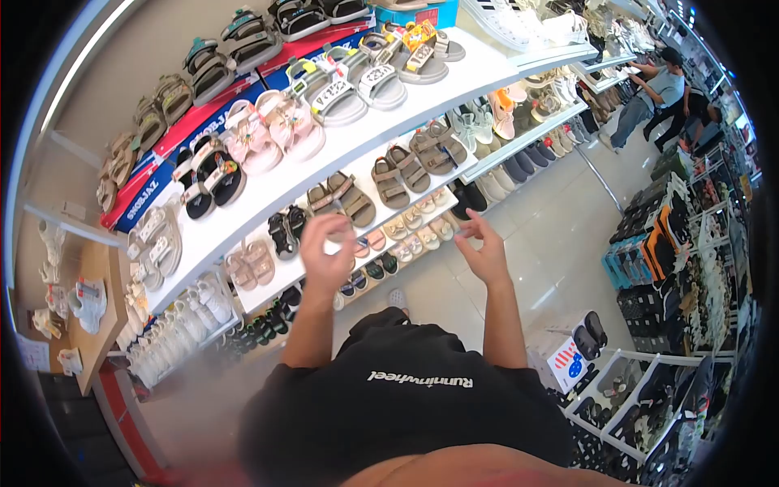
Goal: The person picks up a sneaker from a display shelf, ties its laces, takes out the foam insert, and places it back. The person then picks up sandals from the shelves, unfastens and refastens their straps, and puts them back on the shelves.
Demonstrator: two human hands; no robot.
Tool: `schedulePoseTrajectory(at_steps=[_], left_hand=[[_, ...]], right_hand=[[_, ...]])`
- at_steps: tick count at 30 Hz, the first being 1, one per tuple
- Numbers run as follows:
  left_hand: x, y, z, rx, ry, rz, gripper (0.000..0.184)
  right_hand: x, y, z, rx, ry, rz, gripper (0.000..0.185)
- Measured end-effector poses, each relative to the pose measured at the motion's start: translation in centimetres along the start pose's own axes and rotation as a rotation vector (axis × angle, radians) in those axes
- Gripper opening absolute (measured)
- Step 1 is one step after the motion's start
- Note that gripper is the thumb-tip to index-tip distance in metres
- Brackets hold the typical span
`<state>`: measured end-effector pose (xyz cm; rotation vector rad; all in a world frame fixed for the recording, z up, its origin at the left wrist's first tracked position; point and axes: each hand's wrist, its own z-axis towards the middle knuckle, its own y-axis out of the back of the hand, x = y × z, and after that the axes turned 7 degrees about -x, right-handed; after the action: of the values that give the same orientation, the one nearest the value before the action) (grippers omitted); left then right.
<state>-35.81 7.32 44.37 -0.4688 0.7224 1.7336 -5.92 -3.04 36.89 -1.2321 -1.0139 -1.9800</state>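
Note:
Both of my hands are raised in front of a shoe shelf. My left hand [327,253] is slightly blurred, its fingers curved and apart with nothing between them, in front of the lower shelf near brown sandals [350,200]. To the right, my right hand [482,247] has its thumb and fingers spread and holds nothing; black shoes [469,199] are just beyond it. On the upper shelf [268,193] stand pink sandals [288,130], black sandals [209,175] and grey sandals [333,93]. Neither hand touches a shoe.
White shoes [182,329] line a low shelf at left, beside a wooden stand [109,325]. Stacked shoe boxes [645,252], a white box [564,361] and a white rack [649,381] stand at right. A person [665,85] is in the aisle at upper right, with others nearby.

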Motion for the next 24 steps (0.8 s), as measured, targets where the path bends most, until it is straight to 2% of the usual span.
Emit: schedulePoseTrajectory(at_steps=[4, 7, 11, 13, 16, 20, 23, 24], left_hand=[[-0.7, -5.5, -0.6, 0.379, 0.113, -0.254, 0.024], [-0.8, -7.0, 0.0, 0.566, 0.095, -0.327, 0.026], [1.1, -7.5, -0.2, 0.662, 0.129, -0.287, 0.028], [1.6, -7.5, 0.2, 0.663, 0.195, -0.233, 0.028], [1.7, -7.6, 0.2, 0.603, 0.301, -0.134, 0.028], [1.2, -8.6, -0.7, 0.44, 0.407, -0.042, 0.027], [0.2, -10.4, -2.4, 0.288, 0.508, 0.016, 0.027], [0.0, -11.2, -3.4, 0.248, 0.563, 0.024, 0.027]], right_hand=[[2.3, 0.2, 7.2, -0.07, 0.09, 0.013, 0.065], [5.1, 0.6, 13.4, -0.168, 0.176, -0.085, 0.072], [8.3, -0.6, 20.2, -0.232, 0.248, -0.151, 0.084], [9.0, -1.3, 23.6, -0.229, 0.328, -0.237, 0.091], [9.2, -3.0, 29.0, -0.246, 0.298, -0.411, 0.1], [7.1, -5.2, 35.3, -0.055, 0.263, -0.423, 0.107], [9.4, -6.0, 35.3, -0.106, 0.281, -0.65, 0.101], [8.8, -6.1, 35.5, -0.165, 0.391, -0.578, 0.083]])
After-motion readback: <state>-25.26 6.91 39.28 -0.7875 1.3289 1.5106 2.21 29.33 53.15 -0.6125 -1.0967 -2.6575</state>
